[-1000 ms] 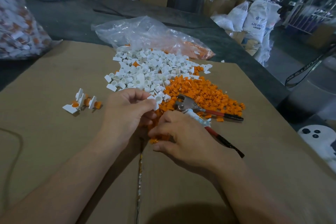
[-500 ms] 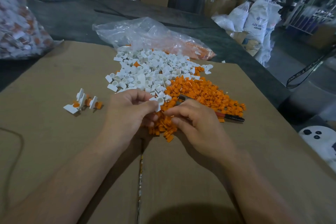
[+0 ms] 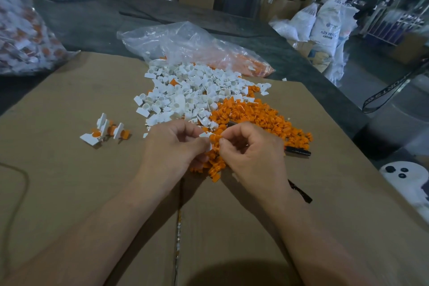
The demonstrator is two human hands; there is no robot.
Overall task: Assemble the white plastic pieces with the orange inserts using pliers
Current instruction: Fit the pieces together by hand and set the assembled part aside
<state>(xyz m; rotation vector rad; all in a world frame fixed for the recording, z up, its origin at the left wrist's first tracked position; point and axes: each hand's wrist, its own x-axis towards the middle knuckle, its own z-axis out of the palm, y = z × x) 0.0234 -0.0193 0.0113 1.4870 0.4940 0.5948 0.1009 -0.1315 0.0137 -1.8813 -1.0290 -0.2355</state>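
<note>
A white piece is pinched in the curled grip of the left hand and an orange insert in that of the right hand, held touching above the near piles for mating, the pliers being laid unused on the surface at the right.

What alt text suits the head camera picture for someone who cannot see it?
A person's left hand pinches a white plastic piece against an orange insert held by the right hand, above cardboard with a white pile and an orange pile. Pliers lie partly under the right hand; assembled pieces sit left.
</note>
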